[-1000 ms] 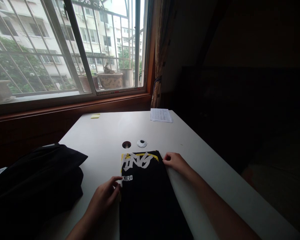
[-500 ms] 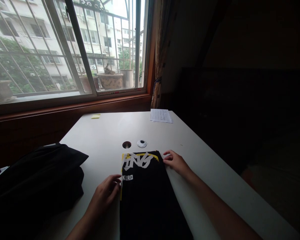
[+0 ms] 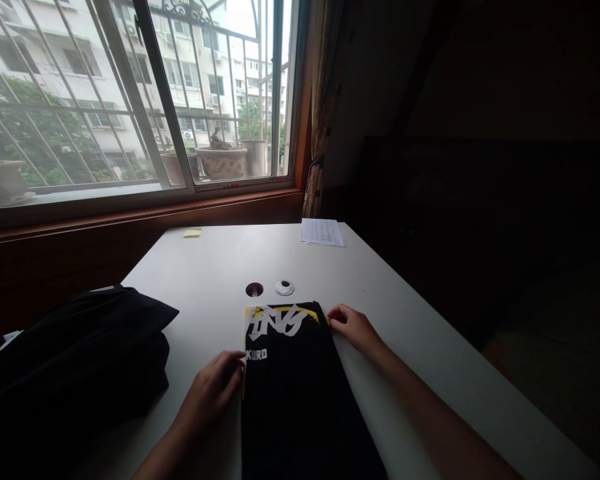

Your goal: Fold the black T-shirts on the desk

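Observation:
A folded black garment with a white and yellow print and the word KURO lies on the white table in front of me. My left hand rests at its left edge, fingers curled against the fabric. At the top right corner my right hand touches the garment with bent fingers. Whether either hand grips the fabric or only presses on it does not show.
A pile of black clothing fills the table's left side. A round cable hole and its white cap lie just beyond the garment. A printed sheet and a yellow note sit near the window.
Both hands have shifted only slightly along the garment's edges. The garment lies in the same place.

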The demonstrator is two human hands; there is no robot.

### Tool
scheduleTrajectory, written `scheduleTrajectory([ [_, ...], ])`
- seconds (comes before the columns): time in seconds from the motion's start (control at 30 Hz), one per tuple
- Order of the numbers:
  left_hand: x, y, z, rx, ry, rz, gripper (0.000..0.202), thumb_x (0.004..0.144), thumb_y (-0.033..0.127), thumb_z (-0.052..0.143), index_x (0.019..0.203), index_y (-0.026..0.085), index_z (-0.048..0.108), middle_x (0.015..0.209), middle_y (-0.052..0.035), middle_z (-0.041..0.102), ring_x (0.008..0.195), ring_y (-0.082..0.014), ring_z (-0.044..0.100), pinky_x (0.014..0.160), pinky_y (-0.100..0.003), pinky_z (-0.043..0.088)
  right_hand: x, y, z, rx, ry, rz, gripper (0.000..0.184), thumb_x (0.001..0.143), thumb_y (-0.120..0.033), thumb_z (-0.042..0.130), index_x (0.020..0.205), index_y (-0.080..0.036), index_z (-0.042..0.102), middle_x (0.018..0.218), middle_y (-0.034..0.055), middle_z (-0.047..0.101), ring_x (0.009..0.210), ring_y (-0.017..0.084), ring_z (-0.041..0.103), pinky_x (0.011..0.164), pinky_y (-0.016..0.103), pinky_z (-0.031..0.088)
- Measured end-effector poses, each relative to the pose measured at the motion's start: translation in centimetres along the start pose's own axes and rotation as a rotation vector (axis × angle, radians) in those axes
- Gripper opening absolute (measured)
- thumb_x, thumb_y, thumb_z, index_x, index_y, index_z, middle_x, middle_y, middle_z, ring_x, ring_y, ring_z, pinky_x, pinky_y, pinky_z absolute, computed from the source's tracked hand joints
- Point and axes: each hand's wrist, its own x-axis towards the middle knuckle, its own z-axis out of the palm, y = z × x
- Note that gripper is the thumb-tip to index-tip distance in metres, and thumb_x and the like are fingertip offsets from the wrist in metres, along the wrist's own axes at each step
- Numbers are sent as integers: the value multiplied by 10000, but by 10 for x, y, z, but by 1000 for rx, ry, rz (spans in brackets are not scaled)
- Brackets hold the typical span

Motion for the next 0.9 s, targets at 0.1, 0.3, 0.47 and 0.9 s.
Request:
scheduleTrajectory([
  [0.1, 0, 1, -1, 2, 11, -7, 246, 1012, 348, 453, 1168, 251, 617, 1088, -66, 697, 961, -231, 681, 804, -315, 553, -5, -5, -4, -67, 16, -27, 202, 859, -369, 588, 864, -213, 717, 916, 43, 747, 869, 218, 686, 765, 286, 497],
  [0.3, 2, 4, -2, -3, 7, 2, 246, 1007, 348, 465, 1161, 246, 627, 1083, -67, 698, 951, -232, 683, 800, -318, 553, -11, -9, -1, -150, -39, -9, 261, 836, -458, 675, 895, -214, 746, 991, 63, 730, 904, 230, 664, 764, 295, 493],
  [0.47, 1, 2, -1, 6, 17, 2, 245, 1012, 346, 465, 1171, 249, 625, 1090, -65, 695, 958, -224, 680, 806, -312, 553, -9, -4, 4, -162, -17, 15, 221, 845, -418, 653, 826, -204, 704, 970, 65, 713, 909, 231, 651, 743, 293, 479],
  [0.9, -1, -3, -1, 6, 57, 23, 224, 994, 320, 478, 1148, 244, 623, 1037, -57, 700, 914, -210, 698, 797, -323, 581, 14, 6, -22, -470, 217, -90, 149, 882, -255, 551, 830, -202, 680, 933, 81, 697, 900, 252, 648, 823, 366, 501],
])
